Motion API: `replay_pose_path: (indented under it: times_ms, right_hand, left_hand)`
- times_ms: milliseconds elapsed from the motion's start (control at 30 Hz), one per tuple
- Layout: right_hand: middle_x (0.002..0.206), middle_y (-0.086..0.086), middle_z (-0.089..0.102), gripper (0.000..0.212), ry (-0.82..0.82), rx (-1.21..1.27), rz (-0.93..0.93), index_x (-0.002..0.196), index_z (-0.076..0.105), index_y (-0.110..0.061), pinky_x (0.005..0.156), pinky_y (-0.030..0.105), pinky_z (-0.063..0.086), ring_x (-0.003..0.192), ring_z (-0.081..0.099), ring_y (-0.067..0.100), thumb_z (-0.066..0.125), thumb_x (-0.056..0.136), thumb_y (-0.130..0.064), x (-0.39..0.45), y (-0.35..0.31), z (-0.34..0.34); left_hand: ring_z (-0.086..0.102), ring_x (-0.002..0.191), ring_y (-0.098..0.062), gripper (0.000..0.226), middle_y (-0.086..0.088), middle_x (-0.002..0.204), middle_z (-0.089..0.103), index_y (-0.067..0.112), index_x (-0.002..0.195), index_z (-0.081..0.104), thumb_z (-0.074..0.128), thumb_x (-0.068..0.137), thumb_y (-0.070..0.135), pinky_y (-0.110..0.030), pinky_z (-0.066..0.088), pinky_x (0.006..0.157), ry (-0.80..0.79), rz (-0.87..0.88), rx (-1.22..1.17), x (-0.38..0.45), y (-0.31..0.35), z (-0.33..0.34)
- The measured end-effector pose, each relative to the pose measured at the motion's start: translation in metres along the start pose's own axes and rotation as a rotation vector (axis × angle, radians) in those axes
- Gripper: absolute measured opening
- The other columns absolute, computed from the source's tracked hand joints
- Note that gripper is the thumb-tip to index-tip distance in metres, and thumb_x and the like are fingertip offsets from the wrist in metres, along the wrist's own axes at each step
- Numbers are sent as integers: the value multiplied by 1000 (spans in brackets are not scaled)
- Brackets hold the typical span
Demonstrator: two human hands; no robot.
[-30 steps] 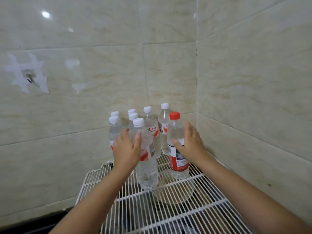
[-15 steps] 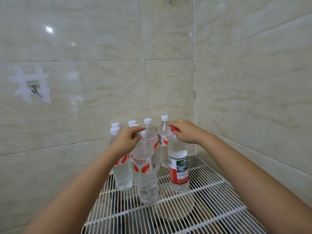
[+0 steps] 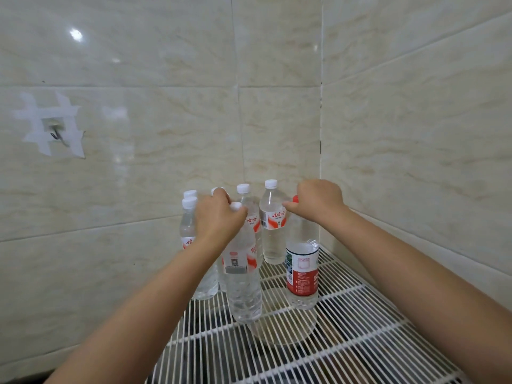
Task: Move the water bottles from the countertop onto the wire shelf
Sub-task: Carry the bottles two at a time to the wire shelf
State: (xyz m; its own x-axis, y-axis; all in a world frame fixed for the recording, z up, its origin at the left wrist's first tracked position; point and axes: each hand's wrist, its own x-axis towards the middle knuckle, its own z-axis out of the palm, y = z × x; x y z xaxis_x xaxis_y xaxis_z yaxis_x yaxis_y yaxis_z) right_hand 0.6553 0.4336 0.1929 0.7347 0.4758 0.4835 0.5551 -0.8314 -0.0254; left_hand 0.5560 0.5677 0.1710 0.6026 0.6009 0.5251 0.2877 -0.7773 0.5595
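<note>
Several clear water bottles stand upright on the white wire shelf (image 3: 360,322) in the tiled corner. My left hand (image 3: 219,217) grips the neck of a white-capped bottle (image 3: 243,289) at the front of the group. My right hand (image 3: 318,202) is closed over the top of a red-capped bottle (image 3: 302,270) with a red and white label, at the right. Behind them stand more white-capped bottles, among them one with a red-lettered label (image 3: 273,231) and one at the far left (image 3: 191,225). Both held bottles rest on the wires.
Beige tiled walls close the shelf in at the back (image 3: 166,134) and right (image 3: 415,134). A small hook (image 3: 56,134) is taped to the back wall at the left. A round pale object (image 3: 282,328) shows under the shelf wires. The shelf's front part holds nothing.
Both hands slid from the bottles' bodies up to their caps. The camera view tilted up slightly; the bottles stayed on the shelf.
</note>
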Motion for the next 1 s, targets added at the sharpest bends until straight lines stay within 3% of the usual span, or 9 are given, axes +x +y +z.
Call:
replay_pose_path:
  times_ms: [100,233,333,367,500,700,767,900,1000]
  right_hand:
    - [63,-2,38,37,-77,57,-76,64,43,-12,46,23,24,68,44,21,50,88,-39,-3,4,0]
    - [82,9,56,6,-224,278,-244,81,55,-8,58,26,37,82,53,29,51,83,-11,-6,13,-6]
    - [116,12,60,32,-275,318,-247,119,56,-5,85,30,42,106,55,28,50,87,-7,-11,22,-16]
    - [117,12,61,32,-257,309,-253,119,56,-4,86,30,42,105,55,27,52,88,-10,-11,24,-17]
    - [86,6,55,32,-111,107,-166,95,59,-5,57,26,35,78,49,22,54,87,-36,-10,16,-11]
    - [90,5,50,34,-19,83,-100,97,55,-6,65,30,36,79,45,20,50,88,-38,-16,9,-1]
    - [95,8,51,33,-27,124,-126,99,55,-6,66,30,36,80,46,20,50,88,-36,-19,10,0]
    - [111,12,55,31,-66,188,-202,115,53,-8,77,32,41,95,53,25,49,90,-25,-25,13,0]
    - [110,14,62,28,-65,289,-196,111,56,-6,74,27,38,97,56,26,55,88,-20,-22,15,0]
  left_hand:
    - [48,108,-33,33,-19,117,49,3,116,50,50,90,24,-38,42,89,-53,23,-7,0,-3,6]
    - [49,116,-29,36,-16,128,52,8,128,49,44,94,17,-33,40,93,-215,170,-39,2,-9,-1]
    - [52,117,-26,39,-13,129,56,7,133,46,45,94,11,-30,41,93,-300,269,-50,-1,-14,-12]
    - [54,115,-25,39,-13,127,58,8,133,47,49,93,12,-30,42,92,-290,263,-59,0,-15,-13]
    - [59,97,-23,41,-10,110,65,7,119,57,66,83,26,-32,47,80,-128,140,-112,-2,-13,-10]
    - [49,81,-16,48,-3,91,55,6,111,52,70,78,35,-24,34,55,-14,-15,-154,-5,-13,-4]
    - [52,85,-18,51,-6,97,59,6,115,52,68,79,37,-26,38,65,-23,18,-139,-5,-13,-4]
    - [53,116,-23,49,-6,130,55,12,132,46,59,88,29,-32,42,91,-158,149,-97,-6,-17,-10]
    - [55,115,-24,45,-10,127,58,10,131,49,59,88,22,-35,44,94,-226,211,-33,-2,-16,-14]
